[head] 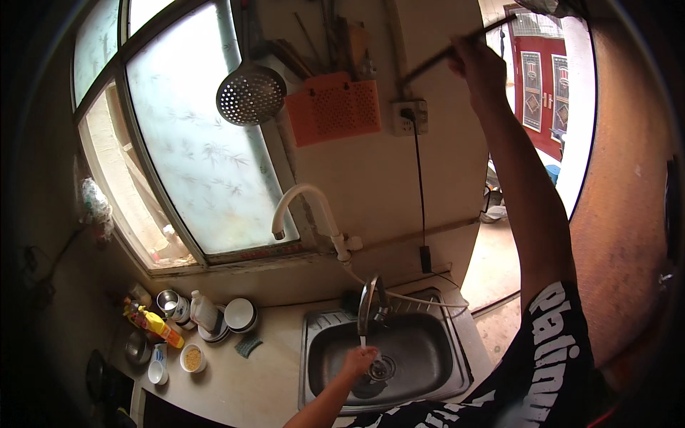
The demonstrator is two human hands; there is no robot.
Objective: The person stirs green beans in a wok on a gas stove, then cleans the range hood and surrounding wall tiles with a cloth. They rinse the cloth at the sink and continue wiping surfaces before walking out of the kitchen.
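My left hand (359,360) is under the stream from the curved metal faucet (365,310), over the stainless steel sink (459,369). Its fingers look curled, and I cannot tell whether anything is in them. Water splashes beside it above the drain (382,368). My right hand (480,67) is raised high at the upper right, gripping a long dark rod (432,62) that slants across the wall. The rod's lower end is close to the wall above a power socket (410,117).
A white gooseneck faucet (307,188) juts from the wall. An orange perforated rack (334,112) and a skimmer (251,93) hang above. Bowls (241,314), a yellow bottle (160,327) and a green scouring pad (248,346) are on the counter (278,342). A black cord (420,187) hangs down beside the sink.
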